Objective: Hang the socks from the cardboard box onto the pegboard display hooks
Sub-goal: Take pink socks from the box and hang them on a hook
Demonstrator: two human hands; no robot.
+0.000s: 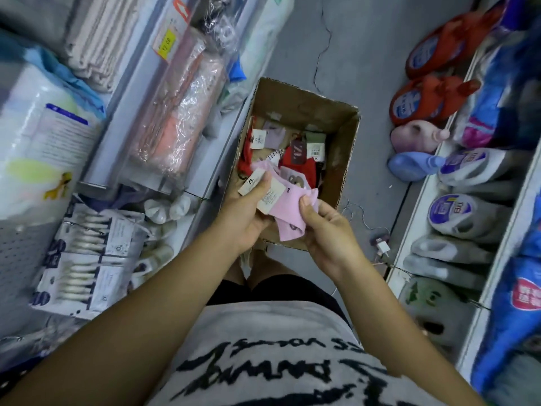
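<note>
Two hands hold one pair of pink socks just over the near end of the cardboard box. The left hand grips the end with the paper tags, with its thumb pressed on top. The right hand pinches the soft end between thumb and fingers. Both sets of fingers are curled tight on the socks, not spread wide. I think one hand is at each end to pull the pair flat and find the tag end, since that end probably goes on a hook. I cannot see a hook hole on the tags.

The box sits on the grey floor between two rows of shelves, close to the person's legs, so each new pair is easy to reach. Many more socks lie in it, red, purple and green, so most of the job looks not done. A grey pegboard with small holes is low on the left, with white packs hanging beside it. The pink pair is well apart from it, so it likely has to go over to the left.
</note>
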